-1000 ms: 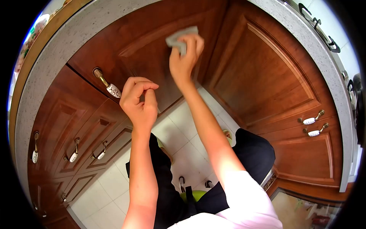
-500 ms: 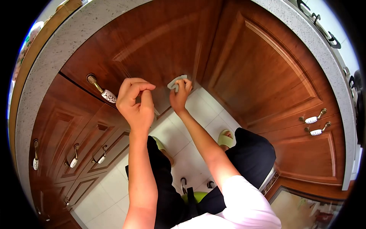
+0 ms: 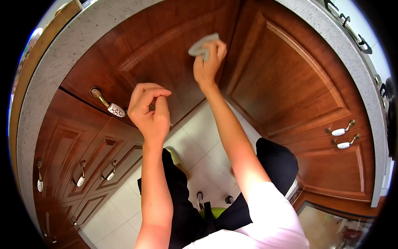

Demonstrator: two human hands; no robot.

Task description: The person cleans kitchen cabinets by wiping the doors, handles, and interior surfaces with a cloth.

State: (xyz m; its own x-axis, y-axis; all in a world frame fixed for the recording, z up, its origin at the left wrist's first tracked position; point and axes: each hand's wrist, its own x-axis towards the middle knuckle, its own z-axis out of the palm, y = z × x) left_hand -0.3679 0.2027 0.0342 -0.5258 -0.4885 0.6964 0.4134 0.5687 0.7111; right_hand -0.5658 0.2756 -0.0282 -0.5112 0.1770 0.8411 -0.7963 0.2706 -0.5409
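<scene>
My right hand [image 3: 210,62] grips a grey cloth [image 3: 204,45] against the upper part of a brown wooden cabinet door [image 3: 166,58], near its right edge. My left hand [image 3: 149,110] hovers in front of the same door with its fingers curled in and thumb close to them; whether anything is between them is hidden. Just left of that hand is the door's handle [image 3: 108,103], brass with a patterned white grip, and the hand does not hold it.
A grey speckled countertop [image 3: 41,79] curves above the cabinets. On the right stands another cabinet door [image 3: 290,70] with white handles [image 3: 340,131] below. Drawers with handles [image 3: 81,179] are at left. Pale tiles [image 3: 199,141] cover the floor between my legs.
My right hand has moved the cloth up the door, from near its bottom edge to its upper part. The left hand has barely moved and stays curled.
</scene>
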